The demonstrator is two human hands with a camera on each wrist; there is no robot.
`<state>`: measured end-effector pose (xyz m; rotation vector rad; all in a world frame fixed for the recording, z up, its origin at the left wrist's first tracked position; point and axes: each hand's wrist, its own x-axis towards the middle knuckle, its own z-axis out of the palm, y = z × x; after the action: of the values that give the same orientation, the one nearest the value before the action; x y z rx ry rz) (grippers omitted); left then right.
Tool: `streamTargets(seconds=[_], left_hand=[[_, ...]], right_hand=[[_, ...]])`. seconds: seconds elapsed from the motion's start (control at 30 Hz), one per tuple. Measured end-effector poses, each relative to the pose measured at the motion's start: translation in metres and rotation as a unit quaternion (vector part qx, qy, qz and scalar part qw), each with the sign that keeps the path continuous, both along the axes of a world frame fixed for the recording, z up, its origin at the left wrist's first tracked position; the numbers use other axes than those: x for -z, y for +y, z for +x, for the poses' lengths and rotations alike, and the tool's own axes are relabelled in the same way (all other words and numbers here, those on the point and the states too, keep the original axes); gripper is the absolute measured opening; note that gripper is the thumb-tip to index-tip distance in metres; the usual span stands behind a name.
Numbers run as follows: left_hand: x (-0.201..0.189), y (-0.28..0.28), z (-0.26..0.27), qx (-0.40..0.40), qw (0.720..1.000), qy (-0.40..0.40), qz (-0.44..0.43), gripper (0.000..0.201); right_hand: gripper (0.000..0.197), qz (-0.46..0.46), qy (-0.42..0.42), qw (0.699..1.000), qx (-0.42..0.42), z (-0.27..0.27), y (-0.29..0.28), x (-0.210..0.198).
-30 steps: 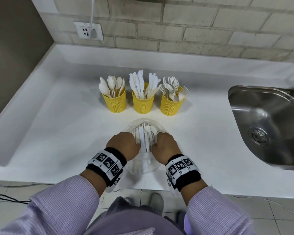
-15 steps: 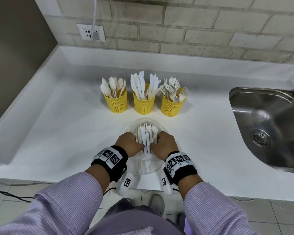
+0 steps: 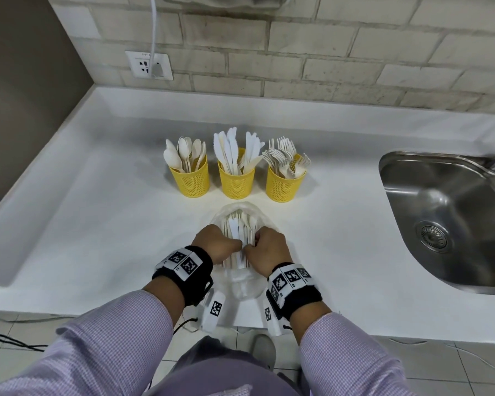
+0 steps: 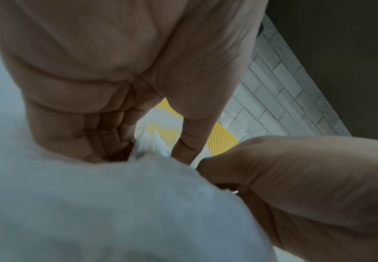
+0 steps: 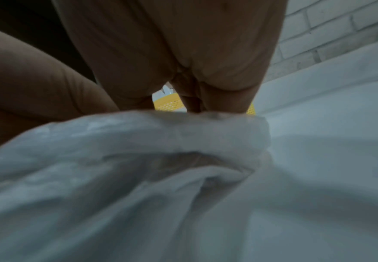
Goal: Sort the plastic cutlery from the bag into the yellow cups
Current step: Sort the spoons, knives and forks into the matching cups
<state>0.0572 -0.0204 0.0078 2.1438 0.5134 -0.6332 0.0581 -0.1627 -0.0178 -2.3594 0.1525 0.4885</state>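
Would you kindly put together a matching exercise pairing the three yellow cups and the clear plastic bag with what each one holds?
Things:
1. left yellow mesh cup
2. middle yellow mesh cup
3. right yellow mesh cup
4. clear plastic bag

Contents:
A. white plastic forks
B. mixed cutlery, unsorted
C. white plastic spoons
D. white plastic knives

Pairs: 1-C, 2-D, 3-A, 4-B

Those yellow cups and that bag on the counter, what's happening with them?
A person is sorting white plastic cutlery. Three yellow cups stand in a row on the white counter: the left cup holds spoons, the middle cup knives, the right cup forks. In front of them lies a clear plastic bag with more cutlery in it. The left hand and right hand both grip the bag at its opening; nothing is lifted out yet.
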Motion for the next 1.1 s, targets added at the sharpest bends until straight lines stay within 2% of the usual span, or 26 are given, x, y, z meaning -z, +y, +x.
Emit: streamTargets(seconds=[0.1,0.27,0.4,0.5,0.67,0.8,0.93,1.1], left_hand=[[-0.005,-0.002,-0.001,-0.020,0.999,0.021,-0.039,0.013],[-0.003,-0.003,-0.001,-0.054,0.994,0.031,-0.085,0.017],[-0.002,-0.005,0.003,-0.051,0.993,0.032,-0.099,0.037],[0.004,-0.004,0.002,-0.075,0.989,0.034,-0.125,0.043],[0.002,-0.006,-0.006,-0.128,0.970,0.049,-0.199,0.026],[0.000,-0.006,-0.008,-0.134,0.959,0.062,-0.243,0.026],[0.001,-0.007,-0.007,-0.141,0.955,0.064,-0.253,0.031],[0.003,-0.007,-0.009,-0.159,0.947,0.043,-0.275,0.038]], right_hand=[[0.022,0.026,0.005,1.000,0.014,-0.002,0.003,0.000],[0.014,0.086,0.015,0.996,0.036,-0.002,-0.003,-0.004],[0.015,0.129,0.038,0.989,0.063,0.003,-0.004,-0.004],[0.022,0.175,0.074,0.977,0.098,0.004,-0.003,-0.003],[0.026,0.180,0.062,0.979,0.080,0.003,0.001,-0.004],[0.031,0.200,0.064,0.974,0.090,0.003,0.004,-0.006],[0.036,0.240,0.059,0.961,0.123,0.000,0.003,-0.003],[0.040,0.318,0.085,0.927,0.177,-0.002,0.002,-0.007]])
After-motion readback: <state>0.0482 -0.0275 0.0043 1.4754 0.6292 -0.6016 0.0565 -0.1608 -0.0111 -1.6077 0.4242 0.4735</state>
